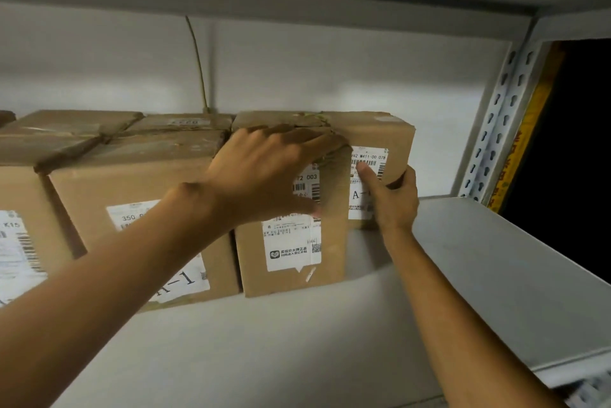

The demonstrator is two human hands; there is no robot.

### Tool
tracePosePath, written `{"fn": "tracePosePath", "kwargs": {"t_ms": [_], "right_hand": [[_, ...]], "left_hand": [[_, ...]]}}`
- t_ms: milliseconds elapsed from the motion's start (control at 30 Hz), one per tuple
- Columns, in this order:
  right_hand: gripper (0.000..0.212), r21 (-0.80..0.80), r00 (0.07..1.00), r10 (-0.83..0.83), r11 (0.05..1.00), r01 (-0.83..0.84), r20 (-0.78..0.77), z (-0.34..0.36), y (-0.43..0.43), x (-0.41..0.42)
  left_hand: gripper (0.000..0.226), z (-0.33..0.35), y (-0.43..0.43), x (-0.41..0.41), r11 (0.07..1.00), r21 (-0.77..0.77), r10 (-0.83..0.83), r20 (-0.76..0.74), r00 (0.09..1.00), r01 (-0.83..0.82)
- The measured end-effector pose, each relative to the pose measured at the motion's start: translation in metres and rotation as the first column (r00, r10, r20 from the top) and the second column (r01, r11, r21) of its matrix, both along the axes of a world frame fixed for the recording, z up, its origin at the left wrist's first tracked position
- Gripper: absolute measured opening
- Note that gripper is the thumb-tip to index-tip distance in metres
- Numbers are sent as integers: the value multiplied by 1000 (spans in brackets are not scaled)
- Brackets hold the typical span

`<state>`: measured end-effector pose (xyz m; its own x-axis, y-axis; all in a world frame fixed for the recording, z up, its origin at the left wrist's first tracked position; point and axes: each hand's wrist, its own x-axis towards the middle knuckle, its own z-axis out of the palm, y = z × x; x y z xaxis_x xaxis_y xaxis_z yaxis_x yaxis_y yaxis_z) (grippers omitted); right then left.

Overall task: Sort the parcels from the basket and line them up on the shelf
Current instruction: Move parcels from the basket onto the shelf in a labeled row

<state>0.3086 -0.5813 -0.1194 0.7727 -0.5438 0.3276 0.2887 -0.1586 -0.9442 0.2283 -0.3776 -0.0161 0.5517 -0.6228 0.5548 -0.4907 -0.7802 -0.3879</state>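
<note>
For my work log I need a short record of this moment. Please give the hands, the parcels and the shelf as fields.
left hand: fingers spread over the top front edge of the middle parcel
right hand: grips the end parcel, thumb on its front
other parcels: stand in a row to the left
shelf: grey metal, carries the row

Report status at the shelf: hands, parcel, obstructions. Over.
Right hand grips rightmost brown cardboard parcel at its lower corner. Left hand flat on neighbouring brown cardboard box. Nothing seen blocking on grey metal shelf.
</note>
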Motion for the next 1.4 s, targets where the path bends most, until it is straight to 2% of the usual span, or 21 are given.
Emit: {"fn": "tracePosePath", "kwargs": {"t_ms": [167, 367, 467, 567, 633, 767, 867, 900, 1033, 1167, 1200, 1300, 1400], "right_hand": [[58, -25, 999, 34, 999, -35, -36, 1, -5, 2], [70, -19, 996, 82, 996, -83, -42, -5, -8, 8], [70, -52, 995, 99, 994, -98, 26, -12, -12, 10], [77, -191, 1000, 6, 982, -5, 3, -18, -16, 4], [80, -232, 1000, 15, 973, -12, 13, -23, -19, -1], [48, -195, 995, 94, 976, -98, -27, -31, -26, -8], [26, -206, 984, 153, 964, -168, -89, -24, -19, -33], [23, -208, 978, 181, 958, -200, -105, -24, -17, -40], [30, -161, 934, 330, 923, -349, -136, -19, 4, -82], [19, -68, 927, 362, 927, -369, -96, -13, 37, -121], [20, -76, 935, 342, 934, -349, -89, -13, 47, -129], [49, -117, 954, 292, 947, -298, -67, -17, 78, -143], [67, -150, 982, 169, 972, -180, -83, -18, 103, -146]], "left_hand": [[98, 0, 3, -1, 1000, 1, 15, -10, 1000, -15], [96, 2, 5, -4, 999, 49, 22, -12, 1000, -21], [98, 2, 0, -8, 998, 33, 53, -54, 997, -52], [99, -1, -2, -11, 994, 19, 107, -57, 993, -106], [98, -5, -1, -14, 994, 5, 112, -25, 993, -112], [98, -13, 3, -19, 996, -27, 85, 63, 994, -83], [94, -21, 9, -20, 999, -41, 2, 113, 994, 3], [90, -24, 11, -21, 999, -36, -28, 130, 991, 32], [75, -37, 28, -30, 996, -6, -88, 212, 973, 91], [75, -49, 65, -57, 992, -92, -57, 287, 956, 87], [77, -53, 80, -66, 989, -136, -14, 291, 957, 56], [86, -67, 123, -85, 963, -249, 166, 257, 952, -101], [96, -81, 156, -91, 955, -219, 245, 204, 948, -200]]}}
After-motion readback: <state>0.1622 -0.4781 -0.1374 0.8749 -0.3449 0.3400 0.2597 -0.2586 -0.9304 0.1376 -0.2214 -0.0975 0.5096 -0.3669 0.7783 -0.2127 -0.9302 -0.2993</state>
